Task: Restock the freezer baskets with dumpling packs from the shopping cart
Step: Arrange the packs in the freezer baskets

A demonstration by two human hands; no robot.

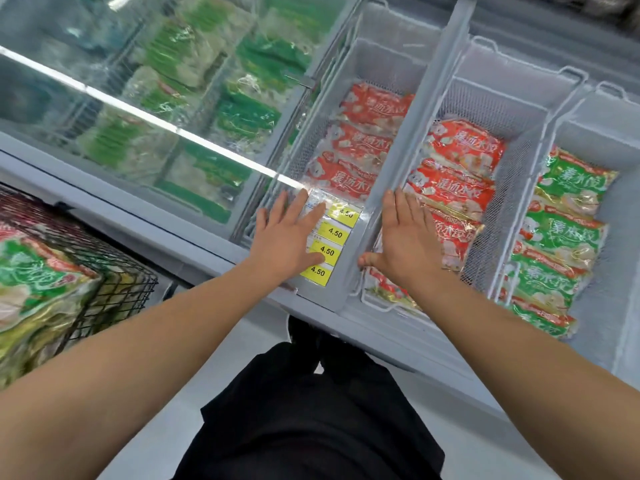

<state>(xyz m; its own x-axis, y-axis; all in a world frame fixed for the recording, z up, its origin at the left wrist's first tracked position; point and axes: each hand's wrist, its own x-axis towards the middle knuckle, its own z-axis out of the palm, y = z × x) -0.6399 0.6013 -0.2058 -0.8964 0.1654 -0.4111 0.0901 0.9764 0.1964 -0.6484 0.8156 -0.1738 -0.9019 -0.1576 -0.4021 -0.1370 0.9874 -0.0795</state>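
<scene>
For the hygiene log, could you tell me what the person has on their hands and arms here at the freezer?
Nothing, as far as the view shows: the left hand and right hand are bare, with no gloves, rings or watch visible. Both forearms are uncovered up to the frame's edge, so no sleeves show. Below them, dark black clothing is visible.
</scene>
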